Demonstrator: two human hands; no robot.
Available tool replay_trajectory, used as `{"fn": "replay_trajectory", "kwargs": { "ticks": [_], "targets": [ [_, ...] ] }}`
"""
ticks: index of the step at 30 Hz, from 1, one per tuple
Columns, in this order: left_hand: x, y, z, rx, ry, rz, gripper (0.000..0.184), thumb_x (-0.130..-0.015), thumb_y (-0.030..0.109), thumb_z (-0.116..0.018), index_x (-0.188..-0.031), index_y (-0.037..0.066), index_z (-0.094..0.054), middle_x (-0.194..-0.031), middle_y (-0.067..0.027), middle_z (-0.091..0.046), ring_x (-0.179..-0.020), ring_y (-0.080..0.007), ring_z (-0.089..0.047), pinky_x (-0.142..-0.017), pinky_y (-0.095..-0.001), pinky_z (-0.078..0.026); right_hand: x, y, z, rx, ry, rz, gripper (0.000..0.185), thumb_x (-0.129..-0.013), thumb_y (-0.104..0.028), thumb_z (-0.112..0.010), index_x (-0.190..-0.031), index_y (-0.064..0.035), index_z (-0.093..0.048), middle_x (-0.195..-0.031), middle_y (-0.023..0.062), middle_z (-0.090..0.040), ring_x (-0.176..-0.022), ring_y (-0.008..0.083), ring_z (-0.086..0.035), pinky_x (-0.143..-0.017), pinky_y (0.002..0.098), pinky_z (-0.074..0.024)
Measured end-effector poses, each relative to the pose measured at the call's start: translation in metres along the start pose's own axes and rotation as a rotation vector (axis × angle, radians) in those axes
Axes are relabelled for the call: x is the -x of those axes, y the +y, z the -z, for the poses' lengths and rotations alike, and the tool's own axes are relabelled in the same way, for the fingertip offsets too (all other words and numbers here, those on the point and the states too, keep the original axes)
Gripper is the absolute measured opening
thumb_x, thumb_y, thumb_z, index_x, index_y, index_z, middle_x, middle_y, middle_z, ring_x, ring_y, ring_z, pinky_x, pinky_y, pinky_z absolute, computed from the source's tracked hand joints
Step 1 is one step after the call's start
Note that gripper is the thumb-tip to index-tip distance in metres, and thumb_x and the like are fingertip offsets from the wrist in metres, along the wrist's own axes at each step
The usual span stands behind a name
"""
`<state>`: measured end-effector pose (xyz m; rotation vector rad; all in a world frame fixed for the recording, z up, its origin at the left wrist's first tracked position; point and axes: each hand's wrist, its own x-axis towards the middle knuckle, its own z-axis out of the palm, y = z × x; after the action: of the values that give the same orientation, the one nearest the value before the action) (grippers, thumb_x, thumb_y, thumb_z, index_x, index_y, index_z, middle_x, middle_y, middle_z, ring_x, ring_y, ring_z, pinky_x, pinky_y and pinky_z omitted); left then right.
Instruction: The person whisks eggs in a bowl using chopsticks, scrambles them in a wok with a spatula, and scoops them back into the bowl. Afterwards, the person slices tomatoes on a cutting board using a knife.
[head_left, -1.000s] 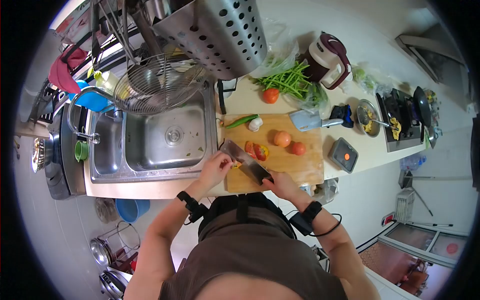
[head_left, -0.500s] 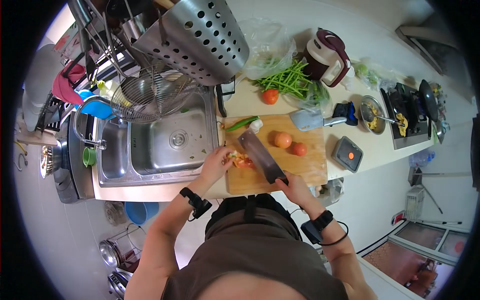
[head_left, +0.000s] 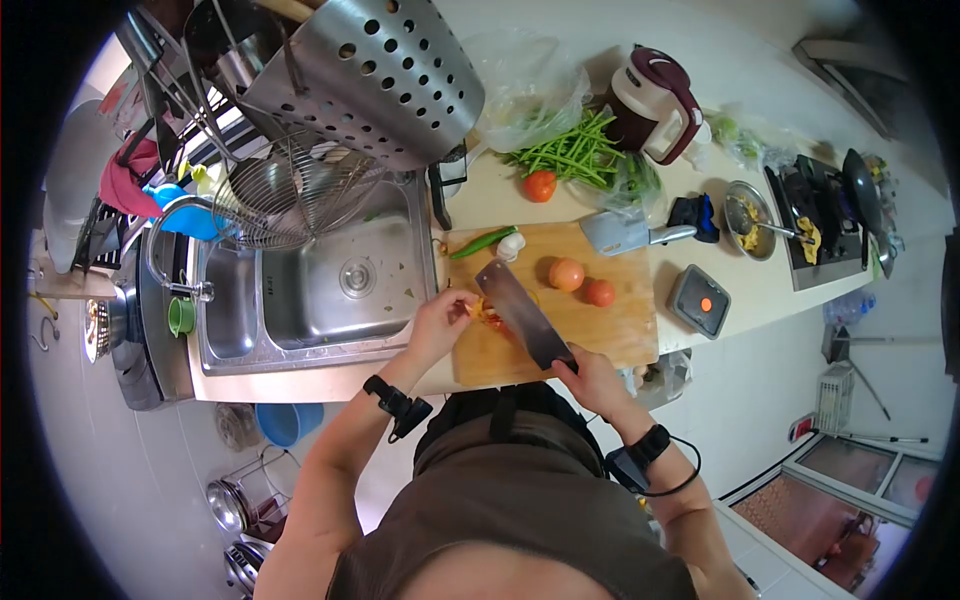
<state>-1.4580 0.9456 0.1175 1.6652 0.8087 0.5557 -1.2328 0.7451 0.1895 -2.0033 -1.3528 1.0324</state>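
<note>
My right hand (head_left: pixel 592 380) grips the black handle of a cleaver (head_left: pixel 522 318), its broad dark blade slanting up and left over the wooden cutting board (head_left: pixel 610 340). Left of the blade, my left hand (head_left: pixel 442 325) has its fingertips pinched together at some chopped orange-red pieces (head_left: pixel 490 314), partly hidden by fingers and blade. I cannot make out what the pinch holds. Above the blade lie a green chili pepper (head_left: pixel 484 242) and white garlic (head_left: pixel 511 246). Two tomatoes, a larger one (head_left: pixel 566 274) and a smaller one (head_left: pixel 599 292), sit right of the blade.
A steel sink (head_left: pixel 330 290) adjoins the board's left side. A second cleaver (head_left: pixel 615 233) rests at the board's back edge. Behind are a tomato (head_left: pixel 540 186), green beans (head_left: pixel 575 148) and a kettle (head_left: pixel 652 105). To the right are a lidded box (head_left: pixel 699 302) and a steel bowl (head_left: pixel 735 208).
My left hand has shifted slightly up and right, and its fingers have drawn in. Less of the chopped heap shows beside the blade. The cleaver and right hand stay nearly in place.
</note>
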Motion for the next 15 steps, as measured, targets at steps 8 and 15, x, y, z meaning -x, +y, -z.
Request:
{"fn": "replay_trajectory", "kwargs": {
  "ticks": [8, 15],
  "targets": [
    [0.046, -0.008, -0.010, 0.107, 0.093, 0.059, 0.022, -0.080, -0.009, -0.066, -0.099, 0.003, -0.064, -0.104, -0.0088, -0.068, -0.095, -0.0187, -0.066, -0.082, -0.0287, -0.055, -0.020, -0.011, -0.023, 0.020, -0.111, 0.017, 0.031, -0.094, -0.024, -0.060, -0.112, 0.0002, -0.061, -0.094, 0.0238, -0.070, -0.089, 0.0435, -0.066, -0.079, 0.0483, -0.0529],
    [0.061, -0.018, -0.014, -0.586, 0.002, -0.508, 0.017, -0.080, 0.006, -0.068, -0.097, 0.010, -0.067, -0.102, -0.0015, -0.066, -0.094, -0.0216, -0.065, -0.081, -0.0325, -0.054, -0.008, -0.006, -0.020, 0.069, -0.121, 0.061, 0.025, -0.094, -0.022, -0.061, -0.106, 0.0004, -0.061, -0.090, 0.0238, -0.070, -0.085, 0.0433, -0.066, -0.076, 0.0470, -0.0535]
  ]
}}
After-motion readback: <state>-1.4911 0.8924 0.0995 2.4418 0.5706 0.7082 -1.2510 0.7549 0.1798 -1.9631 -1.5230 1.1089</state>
